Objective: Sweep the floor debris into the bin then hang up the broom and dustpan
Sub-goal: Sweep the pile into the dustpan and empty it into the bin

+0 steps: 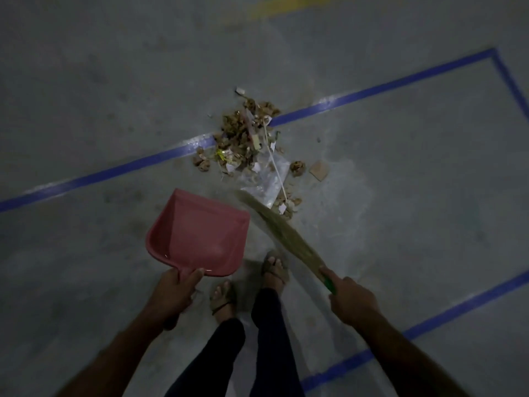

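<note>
A pile of debris (246, 138), brown crumpled scraps, paper bits and a clear plastic bag, lies on the grey concrete floor ahead of me. My left hand (171, 293) grips the handle of a pink dustpan (197, 233), held above the floor with its mouth facing the pile. My right hand (352, 302) is closed on the green handle of a straw broom (280, 227). The broom's bristles slant up and left, their tips touching the near edge of the debris.
Blue tape lines (108, 173) cross the floor, one running under the pile and another at the lower right. A yellow mark (272, 7) shows at the top. My feet in sandals (249, 282) stand just behind the dustpan. No bin is in view.
</note>
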